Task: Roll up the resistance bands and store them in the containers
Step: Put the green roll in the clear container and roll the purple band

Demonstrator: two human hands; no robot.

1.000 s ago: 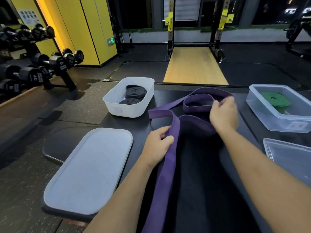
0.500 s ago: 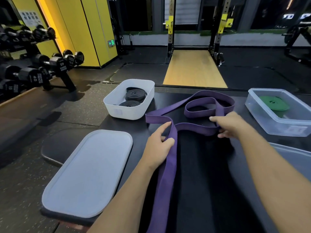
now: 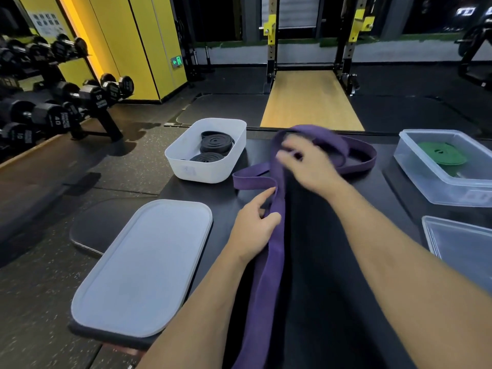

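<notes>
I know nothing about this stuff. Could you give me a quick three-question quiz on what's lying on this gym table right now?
1. True or false: the purple band, pinched by the left hand, is already rolled into a coil.
2. Pick one. What lies in the white container?
A) a green roll
B) black rolled bands
C) a dumbbell
3. Fill the gap: the rolled band in the clear container on the right is ____.

Key
1. False: it trails loose across the table.
2. B
3. Green: it is the green band.
</notes>
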